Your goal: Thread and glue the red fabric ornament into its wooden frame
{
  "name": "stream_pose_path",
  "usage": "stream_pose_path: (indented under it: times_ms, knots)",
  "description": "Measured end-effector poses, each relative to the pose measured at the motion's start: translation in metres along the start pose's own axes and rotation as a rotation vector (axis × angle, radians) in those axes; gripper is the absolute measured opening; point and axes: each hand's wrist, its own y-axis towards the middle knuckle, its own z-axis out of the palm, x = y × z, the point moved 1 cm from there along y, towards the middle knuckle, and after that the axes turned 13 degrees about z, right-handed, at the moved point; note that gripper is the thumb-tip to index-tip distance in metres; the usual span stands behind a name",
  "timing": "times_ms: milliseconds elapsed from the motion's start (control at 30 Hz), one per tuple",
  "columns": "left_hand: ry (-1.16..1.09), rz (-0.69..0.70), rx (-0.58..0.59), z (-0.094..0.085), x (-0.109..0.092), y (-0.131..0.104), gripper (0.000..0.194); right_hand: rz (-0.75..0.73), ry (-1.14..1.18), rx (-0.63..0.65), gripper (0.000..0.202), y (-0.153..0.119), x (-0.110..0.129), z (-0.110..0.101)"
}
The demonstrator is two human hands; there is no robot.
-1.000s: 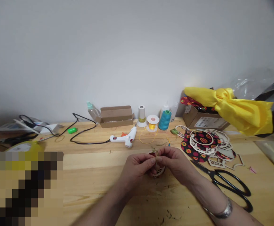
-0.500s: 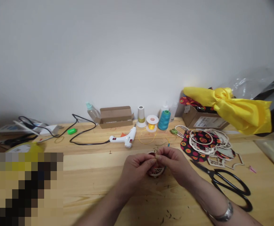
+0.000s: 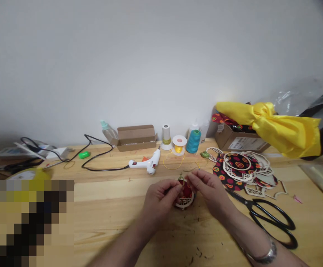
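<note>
A small round ornament (image 3: 187, 202) with a pale openwork wooden rim and a red fabric middle lies on the table between my hands. At its top is a thin yellowish cord (image 3: 180, 178). My left hand (image 3: 163, 198) is closed, thumb and forefinger pinched on the cord over the ornament's left side. At the upper right of the ornament, my right hand (image 3: 208, 189) is also pinched on the cord, its fingertips a little apart from the left ones. The fingers hide part of the ornament and most of the cord's ends.
Large black scissors (image 3: 261, 215) lie right of my right forearm. Behind them are patterned fabric and wooden cutouts (image 3: 239, 168). Further back stand a white glue gun (image 3: 147, 163), a yellow cord spool (image 3: 179, 144), a teal thread cone (image 3: 194, 141) and an open cardboard box (image 3: 137, 139).
My fingertips have drawn apart, the right hand moving slightly up and right. More of the ornament's red middle and the cord at its top now shows.
</note>
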Motion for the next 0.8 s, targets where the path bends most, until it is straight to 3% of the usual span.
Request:
stream_pose_path:
  times_ms: [100, 200, 300, 500, 800]
  knots:
    - [0.018, 0.037, 0.038, 0.001, -0.001, -0.001, 0.021, -0.276, -0.186, -0.081, 0.022, -0.002, 0.003, -0.005]
    - [0.039, 0.073, 0.067, 0.002, -0.002, -0.002, 0.022, -0.411, -0.341, 0.106, 0.036, -0.005, 0.003, -0.006]
    - [0.056, 0.084, 0.069, 0.001, -0.003, -0.002, 0.021, -0.454, -0.422, 0.168, 0.037, -0.006, 0.002, -0.004]
    - [0.141, 0.069, 0.0, -0.003, -0.003, -0.001, 0.02, -0.487, -0.468, 0.112, 0.019, -0.004, 0.005, -0.004]
    - [0.196, 0.078, 0.021, -0.004, -0.002, -0.002, 0.019, -0.539, -0.58, 0.039, 0.015, -0.011, 0.009, -0.005]
